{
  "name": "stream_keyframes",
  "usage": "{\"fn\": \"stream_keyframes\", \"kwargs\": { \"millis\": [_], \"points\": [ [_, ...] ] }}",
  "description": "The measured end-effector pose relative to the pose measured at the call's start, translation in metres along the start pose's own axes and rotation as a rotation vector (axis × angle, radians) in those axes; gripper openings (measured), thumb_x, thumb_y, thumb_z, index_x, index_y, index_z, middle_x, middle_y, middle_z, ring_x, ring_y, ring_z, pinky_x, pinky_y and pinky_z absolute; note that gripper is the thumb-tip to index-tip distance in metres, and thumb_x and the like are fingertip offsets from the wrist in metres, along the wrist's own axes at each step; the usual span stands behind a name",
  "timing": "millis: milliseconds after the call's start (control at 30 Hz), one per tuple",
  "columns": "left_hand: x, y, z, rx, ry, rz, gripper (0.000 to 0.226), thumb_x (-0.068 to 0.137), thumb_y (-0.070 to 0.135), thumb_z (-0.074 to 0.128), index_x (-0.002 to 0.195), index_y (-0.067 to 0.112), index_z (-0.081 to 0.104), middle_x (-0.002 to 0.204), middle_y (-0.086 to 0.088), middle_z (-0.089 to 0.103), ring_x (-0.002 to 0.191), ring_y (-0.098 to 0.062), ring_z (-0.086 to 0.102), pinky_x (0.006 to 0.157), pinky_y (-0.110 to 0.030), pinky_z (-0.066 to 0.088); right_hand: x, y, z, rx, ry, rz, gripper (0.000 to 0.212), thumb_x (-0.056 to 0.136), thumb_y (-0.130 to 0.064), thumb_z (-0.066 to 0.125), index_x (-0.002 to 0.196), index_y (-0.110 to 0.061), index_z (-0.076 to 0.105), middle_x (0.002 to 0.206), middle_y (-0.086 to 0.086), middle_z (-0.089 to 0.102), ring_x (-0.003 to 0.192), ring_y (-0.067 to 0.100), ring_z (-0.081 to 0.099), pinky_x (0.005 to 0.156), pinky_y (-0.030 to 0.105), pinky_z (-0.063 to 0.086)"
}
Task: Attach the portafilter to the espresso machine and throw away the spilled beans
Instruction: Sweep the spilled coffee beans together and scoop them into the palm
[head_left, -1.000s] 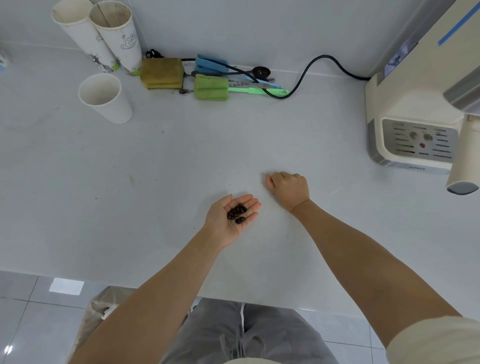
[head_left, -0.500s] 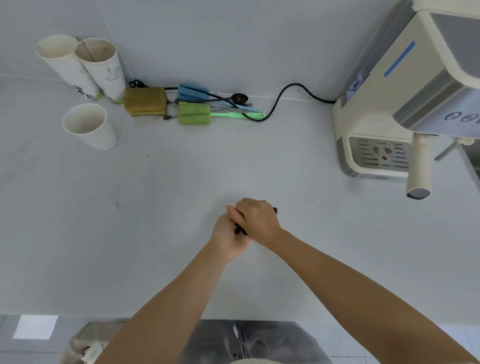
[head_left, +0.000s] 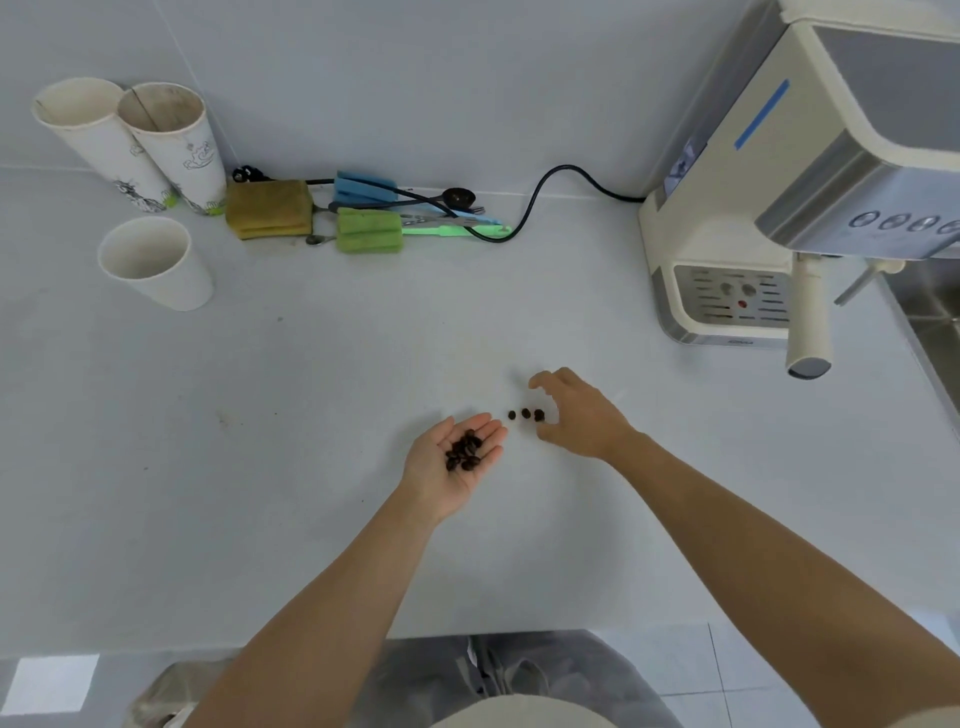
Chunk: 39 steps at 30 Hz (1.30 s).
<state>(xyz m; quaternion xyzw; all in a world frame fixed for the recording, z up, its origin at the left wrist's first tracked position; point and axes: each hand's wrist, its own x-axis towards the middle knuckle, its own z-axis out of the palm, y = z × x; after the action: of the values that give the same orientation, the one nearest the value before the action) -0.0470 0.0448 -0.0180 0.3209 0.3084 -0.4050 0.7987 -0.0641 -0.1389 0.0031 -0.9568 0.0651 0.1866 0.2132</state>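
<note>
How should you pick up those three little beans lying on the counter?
The three loose beans are small and lie flat in a short row on the counter, so probably pinch each across its narrow sides with fingertips, coming down from above. The right hand is already curled beside them; the left hand, cupped alongside, can catch them.

The counter (head_left: 322, 395) is a smooth, matt pale-grey surface with a few small dark specks. The espresso machine (head_left: 769, 208) at far right has a cream plastic body with a soft sheen, a brushed-metal band and a slotted drip tray; the portafilter handle (head_left: 809, 322) looks like matt cream plastic. Three cups (head_left: 150, 260) at far left look like paper, dull and stained inside. The green sponge (head_left: 369, 230) looks porous, the olive cloth (head_left: 269, 208) rough-woven. The power cable (head_left: 540, 197) is glossy black. The coffee beans (head_left: 464, 451) are dark and faintly shiny.
</note>
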Motion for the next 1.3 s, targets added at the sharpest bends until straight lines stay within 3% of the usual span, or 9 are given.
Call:
{"fn": "stream_keyframes", "kwargs": {
  "millis": [167, 267, 400, 667, 733, 833, 1033, 1233, 1300],
  "points": [
    [0.001, 0.002, -0.005, 0.014, -0.001, -0.005, 0.047, 0.097, 0.023, 0.028, 0.086, -0.004, 0.065, 0.085, -0.017, 0.07, 0.087, -0.027, 0.065, 0.076, -0.035, 0.049, 0.008, -0.001, 0.002, -0.101, -0.155, -0.05, 0.044, 0.08, -0.013, 0.06, 0.121, -0.013, 0.044, 0.112, 0.008, 0.042, 0.077, 0.023, 0.045, 0.071, 0.036, 0.045],
    [0.0, 0.003, -0.009, 0.011, -0.003, -0.009, 0.047, 0.096, 0.023, 0.029, 0.085, -0.004, 0.065, 0.075, -0.016, 0.074, 0.087, -0.026, 0.065, 0.076, -0.035, 0.049, 0.017, -0.008, 0.001, -0.106, -0.157, -0.027, 0.031, 0.079, -0.01, 0.059, 0.109, -0.007, 0.049, 0.096, 0.004, 0.038, 0.078, 0.022, 0.044, 0.067, 0.034, 0.04],
    [0.0, 0.006, -0.011, 0.015, -0.004, -0.01, 0.046, 0.096, 0.024, 0.029, 0.087, -0.003, 0.065, 0.074, -0.015, 0.075, 0.089, -0.026, 0.064, 0.076, -0.034, 0.049, 0.026, -0.015, 0.003, -0.078, -0.152, -0.023, 0.021, 0.08, -0.006, 0.057, 0.1, -0.003, 0.051, 0.091, 0.006, 0.04, 0.08, 0.021, 0.043, 0.066, 0.031, 0.037],
    [0.002, 0.009, -0.014, 0.0, -0.011, -0.005, 0.051, 0.096, 0.024, 0.028, 0.08, -0.003, 0.068, 0.075, -0.016, 0.075, 0.09, -0.026, 0.064, 0.078, -0.035, 0.048, 0.032, -0.03, 0.006, -0.068, -0.189, -0.035, 0.028, 0.078, -0.017, 0.062, 0.1, -0.005, 0.05, 0.091, 0.005, 0.04, 0.079, 0.022, 0.044, 0.066, 0.031, 0.039],
    [0.002, 0.009, -0.014, 0.0, -0.01, -0.003, 0.052, 0.096, 0.024, 0.029, 0.078, -0.003, 0.069, 0.076, -0.016, 0.075, 0.09, -0.026, 0.064, 0.076, -0.035, 0.049, 0.034, -0.035, 0.007, -0.117, -0.198, -0.038, 0.022, 0.079, -0.019, 0.061, 0.092, -0.007, 0.047, 0.09, 0.006, 0.038, 0.078, 0.022, 0.043, 0.062, 0.03, 0.038],
    [0.002, 0.01, -0.014, 0.005, -0.01, -0.007, 0.049, 0.096, 0.024, 0.029, 0.082, -0.003, 0.068, 0.076, -0.015, 0.075, 0.09, -0.026, 0.064, 0.075, -0.035, 0.049, 0.036, -0.041, 0.008, -0.162, -0.201, -0.048, 0.02, 0.08, -0.013, 0.06, 0.08, -0.011, 0.039, 0.089, 0.007, 0.037, 0.075, 0.023, 0.042, 0.053, 0.027, 0.033],
    [0.004, 0.011, -0.013, 0.011, -0.005, -0.004, 0.048, 0.096, 0.024, 0.029, 0.085, -0.004, 0.066, 0.077, -0.016, 0.074, 0.089, -0.026, 0.064, 0.077, -0.036, 0.049, 0.038, -0.042, 0.007, -0.216, -0.223, -0.061, 0.015, 0.081, -0.006, 0.057, 0.075, -0.009, 0.043, 0.087, 0.009, 0.041, 0.075, 0.022, 0.041, 0.049, 0.023, 0.029],
    [0.005, 0.01, -0.01, 0.015, -0.002, -0.003, 0.046, 0.096, 0.023, 0.03, 0.086, -0.004, 0.066, 0.086, -0.017, 0.071, 0.091, -0.027, 0.063, 0.078, -0.037, 0.048, 0.041, -0.042, 0.007, -0.218, -0.248, -0.015, 0.041, 0.079, -0.004, 0.06, 0.052, -0.015, 0.031, 0.068, 0.004, 0.043, 0.076, 0.021, 0.043, 0.048, 0.02, 0.027],
    [0.006, 0.01, -0.01, 0.019, -0.001, -0.002, 0.046, 0.096, 0.023, 0.03, 0.087, -0.004, 0.065, 0.085, -0.017, 0.071, 0.091, -0.027, 0.063, 0.076, -0.036, 0.049, 0.041, -0.042, 0.008, -0.23, -0.253, 0.008, 0.032, 0.079, -0.002, 0.058, 0.057, -0.01, 0.038, 0.077, 0.008, 0.048, 0.077, 0.021, 0.045, 0.048, 0.02, 0.028]
  ]
}}
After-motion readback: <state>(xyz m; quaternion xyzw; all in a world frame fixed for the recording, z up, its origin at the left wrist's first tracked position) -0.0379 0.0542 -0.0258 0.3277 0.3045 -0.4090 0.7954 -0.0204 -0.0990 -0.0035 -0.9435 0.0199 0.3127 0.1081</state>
